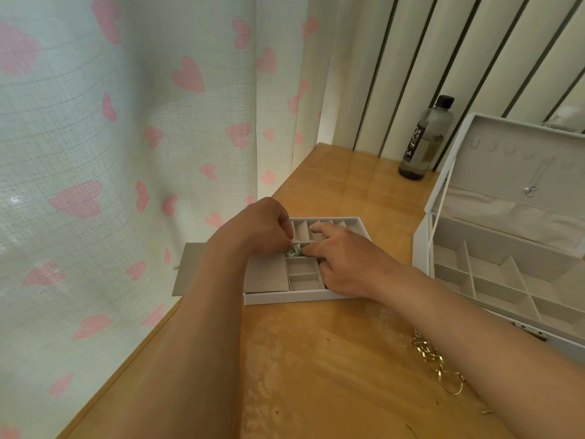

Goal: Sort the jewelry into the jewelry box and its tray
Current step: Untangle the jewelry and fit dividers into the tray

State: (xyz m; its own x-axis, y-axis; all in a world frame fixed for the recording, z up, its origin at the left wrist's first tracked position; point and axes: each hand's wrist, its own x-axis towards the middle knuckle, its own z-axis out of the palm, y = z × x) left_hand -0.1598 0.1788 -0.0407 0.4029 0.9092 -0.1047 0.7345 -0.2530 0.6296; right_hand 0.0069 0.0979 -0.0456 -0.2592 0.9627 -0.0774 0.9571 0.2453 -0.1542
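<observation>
A white tray with several grey compartments lies on the wooden table. Over its middle, my left hand and my right hand both pinch a small green and white piece of jewelry at a compartment's edge. The open white jewelry box stands at the right, its lid up, with a silver necklace hanging inside the lid. A gold chain lies loose on the table near my right forearm.
A dark bottle stands at the back of the table by the slatted wall. A heart-patterned curtain hangs along the table's left edge. A grey flat card pokes out left of the tray.
</observation>
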